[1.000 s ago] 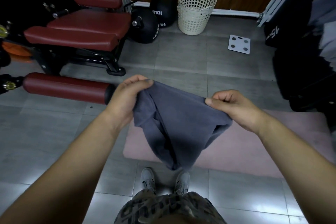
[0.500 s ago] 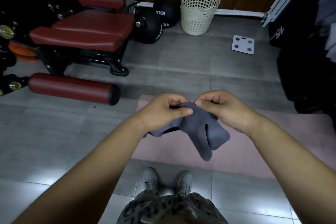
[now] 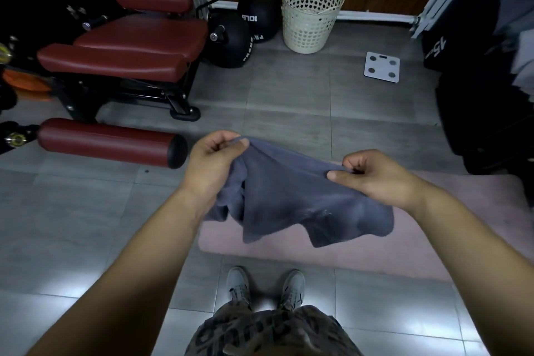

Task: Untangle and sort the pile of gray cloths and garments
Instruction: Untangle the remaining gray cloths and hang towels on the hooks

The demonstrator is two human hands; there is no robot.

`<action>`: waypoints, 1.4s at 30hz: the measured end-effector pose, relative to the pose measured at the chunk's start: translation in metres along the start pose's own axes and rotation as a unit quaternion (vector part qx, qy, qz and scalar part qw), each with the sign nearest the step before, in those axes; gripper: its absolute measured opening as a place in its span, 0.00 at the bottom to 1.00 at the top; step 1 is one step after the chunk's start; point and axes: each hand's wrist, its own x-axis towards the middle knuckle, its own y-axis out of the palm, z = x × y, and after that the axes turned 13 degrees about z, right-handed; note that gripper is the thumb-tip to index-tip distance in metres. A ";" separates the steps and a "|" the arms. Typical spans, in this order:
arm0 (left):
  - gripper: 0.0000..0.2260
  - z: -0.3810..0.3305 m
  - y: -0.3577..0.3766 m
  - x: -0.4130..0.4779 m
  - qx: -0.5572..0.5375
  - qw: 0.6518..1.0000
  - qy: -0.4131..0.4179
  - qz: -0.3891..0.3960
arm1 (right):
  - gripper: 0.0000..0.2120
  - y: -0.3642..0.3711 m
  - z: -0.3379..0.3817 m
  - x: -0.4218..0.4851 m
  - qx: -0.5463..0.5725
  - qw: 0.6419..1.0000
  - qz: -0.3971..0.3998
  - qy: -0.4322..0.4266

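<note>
**Grey-tiled gym floor, one gray cloth stretched above it**

Over the grey floor tiles (image 3: 86, 225) the left hand (image 3: 215, 162) pinches one top corner of a dark gray terry cloth (image 3: 294, 196) between thumb and curled fingers. The right hand (image 3: 375, 176) pinches the other end of that edge the same way.

The cloth hangs in the air between them, its long axis running left to right, and its lower edge drops in two loose lobes toward the grey sneakers (image 3: 238, 283). Under the left palm it is bunched, so its full outline cannot be made out.

Below lies a pink floor mat (image 3: 433, 240), with open tile beyond it. A dark red padded roller (image 3: 109, 141) sits near the left hand. A cream perforated plastic basket (image 3: 312, 17) stands well apart by the wall. Gray fabric at the right edge is cut off and blurred.
</note>
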 end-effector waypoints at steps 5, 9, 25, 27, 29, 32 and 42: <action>0.07 0.004 -0.018 0.004 0.030 0.997 -0.034 -0.069 | 0.13 -0.001 -0.005 -0.011 0.061 0.998 0.010 -0.020; 0.12 -0.001 0.004 -0.008 0.144 0.986 -0.052 0.072 | 0.11 0.013 0.011 -0.009 0.154 0.984 0.017 -0.090; 0.09 0.020 0.037 -0.019 0.079 0.957 -0.051 0.276 | 0.10 0.029 0.039 -0.017 0.232 0.964 0.074 -0.109; 0.08 0.020 0.041 -0.021 0.064 0.959 -0.047 0.271 | 0.06 0.031 0.040 -0.020 0.277 0.950 0.064 -0.127; 0.05 0.020 0.043 -0.023 0.046 0.964 -0.049 0.258 | 0.05 0.031 0.040 -0.024 0.344 0.927 0.075 -0.131; 0.02 0.019 0.043 -0.024 0.007 0.965 -0.059 0.254 | 0.06 0.031 0.039 -0.029 0.393 0.903 0.109 -0.135; 0.16 0.010 0.046 -0.041 0.089 0.966 0.035 0.239 | 0.14 0.044 0.039 -0.012 0.512 0.851 -0.018 -0.116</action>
